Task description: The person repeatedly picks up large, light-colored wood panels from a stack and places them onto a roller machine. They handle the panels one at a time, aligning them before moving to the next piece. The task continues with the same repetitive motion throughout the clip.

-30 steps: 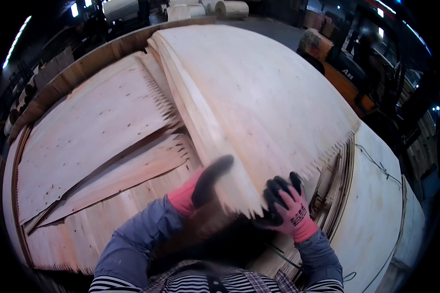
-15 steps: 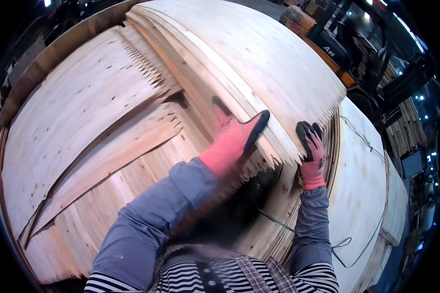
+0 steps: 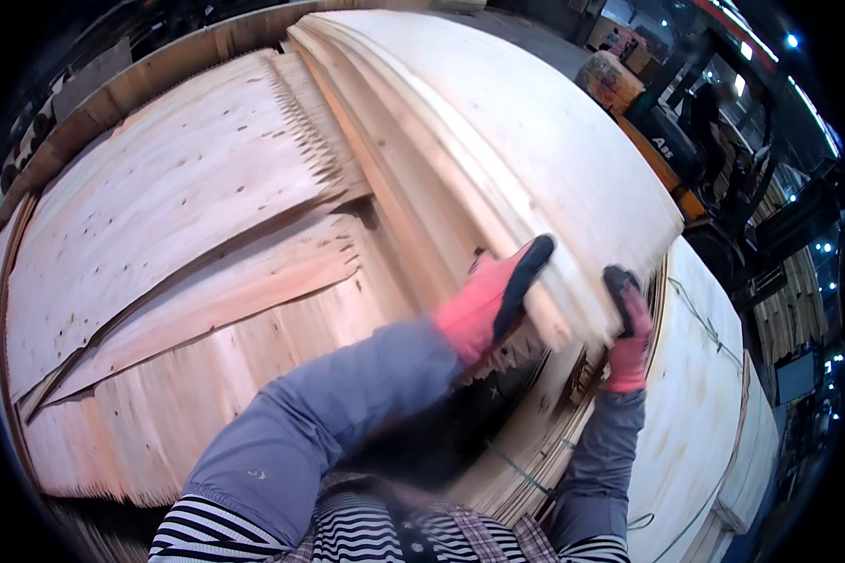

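My left hand (image 3: 496, 298), in a pink glove with dark palm and fingertips, grips the left edge of a loose stack of thin wood veneer sheets (image 3: 526, 122). Its thumb lies along the top, while the other fingers are hidden beneath the edge. At the near right corner of these sheets, my right hand (image 3: 631, 330), gloved alike, is closed over their jagged end. The sheets' edges by my hands are smeared by motion. To the left lie more veneer sheets (image 3: 169, 188), with saw-toothed ends and a split one among them.
Strapped veneer stacks (image 3: 690, 375) stand at the right. A green strap (image 3: 516, 464) crosses the pile by my right forearm. A dark gap (image 3: 422, 436) opens in front of me. A forklift (image 3: 667, 150) with a person on it is at the far right.
Both hands have shifted right and slightly nearer to me, the veneer sheets between them moving along. The whole view has also turned a little.
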A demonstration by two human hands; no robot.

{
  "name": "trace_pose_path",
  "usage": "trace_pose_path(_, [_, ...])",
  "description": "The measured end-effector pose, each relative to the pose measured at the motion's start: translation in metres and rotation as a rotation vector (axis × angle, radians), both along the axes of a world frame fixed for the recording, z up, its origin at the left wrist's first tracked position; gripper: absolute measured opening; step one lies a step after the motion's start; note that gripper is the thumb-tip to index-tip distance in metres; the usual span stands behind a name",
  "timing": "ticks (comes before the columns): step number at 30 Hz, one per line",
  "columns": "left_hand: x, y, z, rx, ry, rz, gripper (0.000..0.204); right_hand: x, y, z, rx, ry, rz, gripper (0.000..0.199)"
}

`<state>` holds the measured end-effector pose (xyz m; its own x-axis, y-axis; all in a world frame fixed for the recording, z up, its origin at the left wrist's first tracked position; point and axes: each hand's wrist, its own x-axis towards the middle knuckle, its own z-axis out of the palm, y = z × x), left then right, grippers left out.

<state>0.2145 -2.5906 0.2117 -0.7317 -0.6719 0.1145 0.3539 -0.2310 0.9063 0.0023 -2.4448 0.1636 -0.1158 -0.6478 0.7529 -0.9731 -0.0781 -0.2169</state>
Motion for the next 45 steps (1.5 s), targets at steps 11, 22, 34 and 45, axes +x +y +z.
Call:
trace_pose_path(11, [0.002,0.012,0.005,0.428,0.124,-0.176,0.039,0.021,0.002,-0.022,0.034,-0.031,-0.170,0.052])
trace_pose_path(22, [0.191,-0.024,-0.003,0.337,0.061,-0.290,0.044,0.259,0.016,0.043,0.342,0.231,-0.153,0.052])
trace_pose_path(34, [0.635,0.043,-0.005,0.003,-0.457,0.087,0.029,0.308,0.170,0.057,0.541,-0.163,-0.857,0.086])
trace_pose_path(45, [0.765,0.150,-0.014,0.353,-0.635,0.201,0.037,0.428,0.265,-0.091,0.498,-1.588,0.003,0.055])
